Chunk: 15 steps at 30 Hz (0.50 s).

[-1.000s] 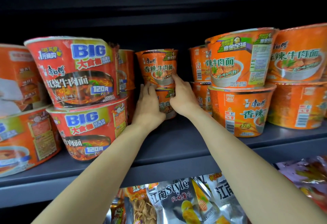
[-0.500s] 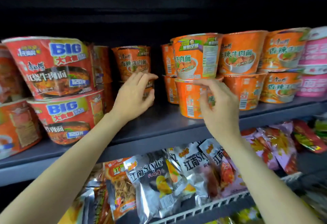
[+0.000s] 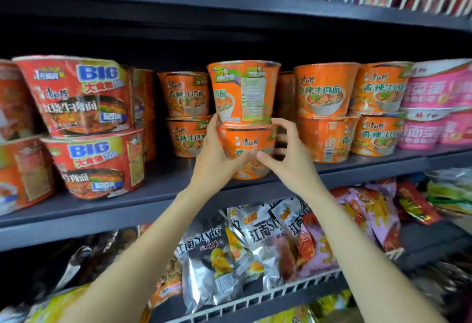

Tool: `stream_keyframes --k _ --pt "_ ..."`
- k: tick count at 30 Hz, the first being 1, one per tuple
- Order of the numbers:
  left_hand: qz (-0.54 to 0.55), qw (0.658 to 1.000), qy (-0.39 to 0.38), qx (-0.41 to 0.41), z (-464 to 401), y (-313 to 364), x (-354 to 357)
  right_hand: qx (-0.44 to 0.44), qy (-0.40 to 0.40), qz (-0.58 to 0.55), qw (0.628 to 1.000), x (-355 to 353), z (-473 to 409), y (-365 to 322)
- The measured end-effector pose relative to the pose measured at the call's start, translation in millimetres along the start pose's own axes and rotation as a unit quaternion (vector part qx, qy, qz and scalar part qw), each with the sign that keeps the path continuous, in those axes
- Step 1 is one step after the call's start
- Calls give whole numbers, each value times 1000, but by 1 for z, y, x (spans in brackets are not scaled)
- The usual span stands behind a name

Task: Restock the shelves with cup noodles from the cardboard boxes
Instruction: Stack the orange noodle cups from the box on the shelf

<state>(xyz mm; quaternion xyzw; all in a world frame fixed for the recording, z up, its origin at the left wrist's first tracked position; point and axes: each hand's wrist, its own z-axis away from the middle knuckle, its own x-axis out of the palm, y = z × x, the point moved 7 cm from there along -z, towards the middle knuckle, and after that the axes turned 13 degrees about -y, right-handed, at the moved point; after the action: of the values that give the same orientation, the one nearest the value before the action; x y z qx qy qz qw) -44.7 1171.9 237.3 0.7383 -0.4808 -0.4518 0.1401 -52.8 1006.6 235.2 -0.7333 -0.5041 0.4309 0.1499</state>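
Observation:
Two orange cup noodles stand stacked near the front of the dark shelf [image 3: 102, 211]. My left hand [image 3: 217, 162] grips the left side of the lower cup [image 3: 246, 141], with its thumb across the front. On the cup's right side, my right hand [image 3: 290, 162] curls its fingers round it, and its thumb meets the left thumb on the label. The upper cup [image 3: 242, 93] rests upright on the lower one, and no hand touches it. No cardboard box is in view.
Red BIG noodle bowls [image 3: 79, 98] are stacked at the left. Another orange stack [image 3: 186, 95] stands further back, more orange cups [image 3: 324, 90] at the right, pink cups [image 3: 439, 93] beyond. Snack bags [image 3: 212, 259] fill the wire-fronted shelf below. A shelf hangs above.
Both hands left the orange stack at the back of the shelf and moved right onto the front stack's lower cup. The view has pulled back and shows more of the shelves.

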Motion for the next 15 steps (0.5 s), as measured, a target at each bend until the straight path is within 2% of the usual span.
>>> stream_keyframes --k 3,6,12,15 --pt "-1 999 32 -22 15 -10 -30 -14 -5 60 998 25 -7 -19" --pt "4 998 47 -41 23 -18 -56 -28 -6 62 998 48 -15 -34" --pt "-138 986 86 -48 31 -27 -78 -22 10 59 998 75 -19 -41" --pt "-157 981 102 -50 35 -27 -80 -21 6 80 997 82 -21 -43"
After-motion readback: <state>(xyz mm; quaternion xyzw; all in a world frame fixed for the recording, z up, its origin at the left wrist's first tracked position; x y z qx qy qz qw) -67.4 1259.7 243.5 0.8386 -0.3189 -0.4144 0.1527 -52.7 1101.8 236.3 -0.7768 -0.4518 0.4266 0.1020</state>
